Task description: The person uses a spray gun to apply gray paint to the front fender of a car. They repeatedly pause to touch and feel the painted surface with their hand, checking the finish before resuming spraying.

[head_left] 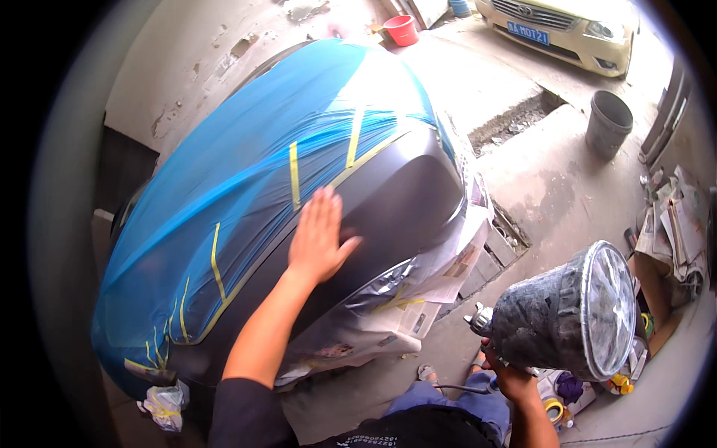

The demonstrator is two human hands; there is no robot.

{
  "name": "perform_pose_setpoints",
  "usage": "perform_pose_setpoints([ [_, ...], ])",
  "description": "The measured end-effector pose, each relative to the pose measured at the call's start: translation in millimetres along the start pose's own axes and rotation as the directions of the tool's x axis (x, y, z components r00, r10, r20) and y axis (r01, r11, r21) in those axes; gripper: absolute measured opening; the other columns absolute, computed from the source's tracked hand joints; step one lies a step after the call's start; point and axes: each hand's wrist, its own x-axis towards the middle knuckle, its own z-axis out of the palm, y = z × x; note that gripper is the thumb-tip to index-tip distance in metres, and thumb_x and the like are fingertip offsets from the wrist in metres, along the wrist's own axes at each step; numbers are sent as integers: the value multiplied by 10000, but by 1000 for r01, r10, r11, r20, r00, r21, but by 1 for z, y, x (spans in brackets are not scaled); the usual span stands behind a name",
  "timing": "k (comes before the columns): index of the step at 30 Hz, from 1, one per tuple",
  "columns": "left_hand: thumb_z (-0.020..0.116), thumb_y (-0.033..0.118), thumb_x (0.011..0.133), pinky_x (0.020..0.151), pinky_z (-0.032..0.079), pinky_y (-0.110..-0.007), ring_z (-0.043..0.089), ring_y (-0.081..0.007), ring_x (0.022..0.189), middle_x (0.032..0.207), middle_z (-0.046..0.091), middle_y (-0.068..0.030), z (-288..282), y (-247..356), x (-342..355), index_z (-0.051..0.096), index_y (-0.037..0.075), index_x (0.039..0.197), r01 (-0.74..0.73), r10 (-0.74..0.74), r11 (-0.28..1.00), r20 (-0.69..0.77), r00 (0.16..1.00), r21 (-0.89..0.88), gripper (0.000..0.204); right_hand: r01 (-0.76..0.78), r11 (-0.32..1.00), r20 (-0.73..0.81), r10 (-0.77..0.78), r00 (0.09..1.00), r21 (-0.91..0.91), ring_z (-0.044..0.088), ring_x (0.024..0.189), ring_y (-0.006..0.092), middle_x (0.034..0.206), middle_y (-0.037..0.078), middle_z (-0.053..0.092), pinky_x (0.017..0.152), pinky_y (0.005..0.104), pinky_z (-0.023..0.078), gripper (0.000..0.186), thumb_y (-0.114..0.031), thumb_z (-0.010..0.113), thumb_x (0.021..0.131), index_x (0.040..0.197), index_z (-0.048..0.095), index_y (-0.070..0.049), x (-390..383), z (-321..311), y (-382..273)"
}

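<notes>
My left hand [317,228] lies flat, fingers extended, on or just over the dark grey car panel [403,179], with fingertips at its taped edge. Blue plastic sheeting [194,187] covers the body beside it, held by strips of yellow tape [293,172]. Newspaper masking [418,313] hangs along the panel's lower side. My right hand [511,377] grips a spray gun [485,321] at lower right; its large cup [560,306], smeared with grey and black, hides part of that hand.
A cream car [556,30] stands at top right, a red bucket [401,31] at top centre. A dark bucket [609,127] is beside an open floor trench [515,119]. Piled paper and cardboard [668,231] line the right wall. Tape rolls [553,411] and other items lie at lower right.
</notes>
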Motion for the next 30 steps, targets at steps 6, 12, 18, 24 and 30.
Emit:
perform_pose_setpoints([
  [6,394,523,931,1152,150,-414,190,-309,1411,1496,240,-206,13,72,167,276,-22,1421,-120,111,980,65,992,160,743,252,894,53,-251,967,-371,612,903,217,930,82,648,733,376,527,230,-70,636,843,1072,627,-42,-8,-2,43],
  [12,487,483,899,1146,172,-406,202,-298,1409,1505,248,-167,10,58,149,300,-10,1416,-388,385,915,55,921,106,739,101,993,-93,-106,990,-55,624,874,227,920,97,655,748,384,521,244,-77,648,824,1059,626,-17,-2,-23,37],
  [18,558,460,866,1139,181,-443,164,-353,1413,1497,223,-225,-5,44,118,295,-38,1408,-321,317,945,70,946,61,782,77,997,-167,-76,983,-3,631,859,235,921,103,657,737,374,523,255,-86,652,817,1060,626,-11,5,-46,28],
  [24,369,584,910,1146,148,-431,188,-330,1409,1488,259,-216,35,109,210,287,-35,1421,-247,170,888,223,960,388,806,64,998,-188,-60,980,18,637,843,243,922,110,660,726,365,526,267,-94,656,811,1060,626,-5,1,-51,35],
  [30,335,639,886,1157,62,-427,139,-278,1428,1518,236,-144,75,148,179,279,-1,1436,-458,290,716,372,882,527,845,51,998,-218,-41,975,43,644,828,250,923,117,662,716,356,528,279,-103,659,804,1061,625,1,-4,-57,39],
])
